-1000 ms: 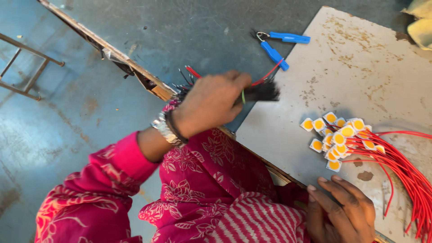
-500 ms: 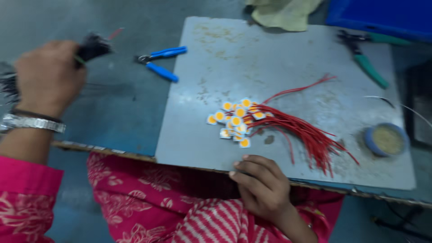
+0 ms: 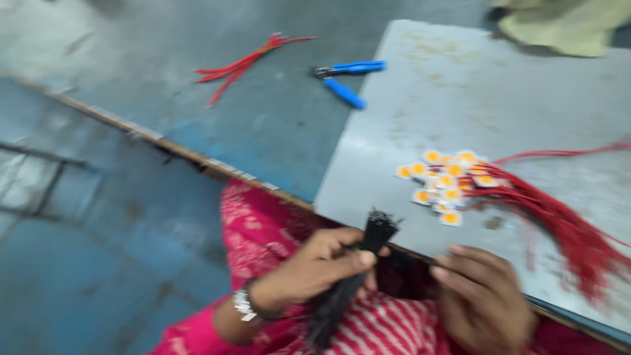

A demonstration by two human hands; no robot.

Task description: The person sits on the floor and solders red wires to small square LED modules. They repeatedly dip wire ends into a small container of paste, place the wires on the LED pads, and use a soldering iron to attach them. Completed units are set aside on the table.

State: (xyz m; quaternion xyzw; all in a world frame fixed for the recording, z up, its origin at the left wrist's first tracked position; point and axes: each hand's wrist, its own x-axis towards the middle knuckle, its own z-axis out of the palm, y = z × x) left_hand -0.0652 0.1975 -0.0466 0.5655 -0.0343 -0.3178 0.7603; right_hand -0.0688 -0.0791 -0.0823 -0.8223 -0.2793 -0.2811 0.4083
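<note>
Gripping black wire bundle: left hand, closed, just off grey board near edge. Resting on that edge: right hand, loosely curled, empty. On board: yellow chips wired red, none black.

A: Bundle colour in the left hand?

B: Black, thin black wire bundle. Metal wrist bangle is silver.

A: Clothing?

B: Pink sleeve with a darker floral print; red-and-white striped cloth on the lap.

A: On the flat grey board?

B: Small square white chips with yellow-orange centres, red wires attached to them.

A: Rest?

B: Blue-handled pliers, loose red wire bunch, worn blue-grey tabletop, pale yellow-green cloth at the top right.
</note>
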